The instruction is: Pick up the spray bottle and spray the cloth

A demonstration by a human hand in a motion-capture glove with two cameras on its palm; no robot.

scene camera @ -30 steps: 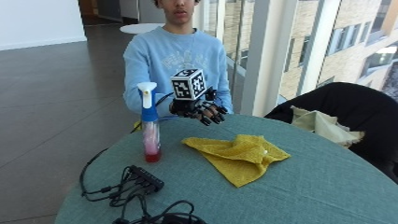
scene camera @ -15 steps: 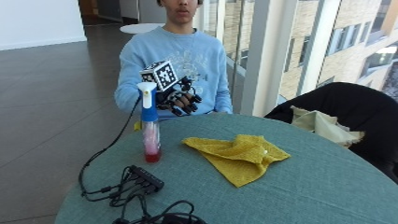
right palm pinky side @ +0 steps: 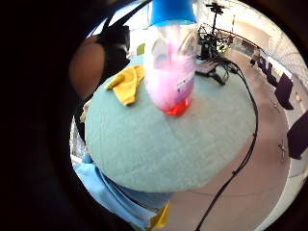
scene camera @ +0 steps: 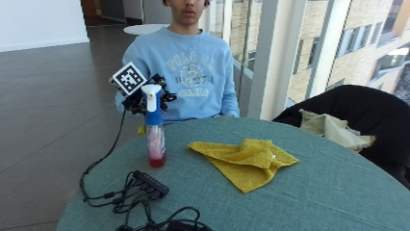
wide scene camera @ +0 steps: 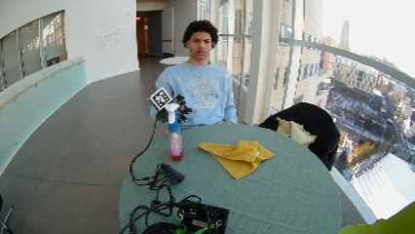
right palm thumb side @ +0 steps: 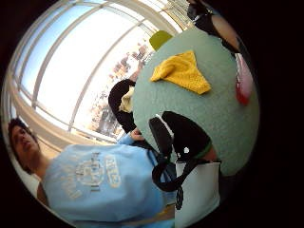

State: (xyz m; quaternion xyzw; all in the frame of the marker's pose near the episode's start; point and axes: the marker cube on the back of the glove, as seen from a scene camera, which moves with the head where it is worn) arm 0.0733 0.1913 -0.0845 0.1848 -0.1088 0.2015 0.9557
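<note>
The spray bottle [scene camera: 154, 139] stands upright on the round teal table [scene camera: 320, 192] near its left edge. It has a white trigger head, a blue collar and pink liquid at the bottom. My gloved right hand [scene camera: 137, 99] hovers just behind the bottle's head, fingers spread and holding nothing. The bottle [right palm pinky side: 171, 62] looms close in the little finger side palm view, and its edge [right palm thumb side: 243, 80] shows in the thumb side view. A crumpled yellow cloth [scene camera: 247, 159] lies mid-table to the bottle's right, also seen as the cloth [right palm pinky side: 126, 84] and the cloth [right palm thumb side: 183, 71].
Black cables with a small box [scene camera: 144, 185] lie on the table in front of the bottle, and a larger black box [wide scene camera: 201, 217] sits at the near edge. A black chair with a beige cloth [scene camera: 333, 127] stands beyond the table's right side.
My right hand has swung left from above the table's far edge to just behind the bottle's head. Bottle and cloth have stayed put.
</note>
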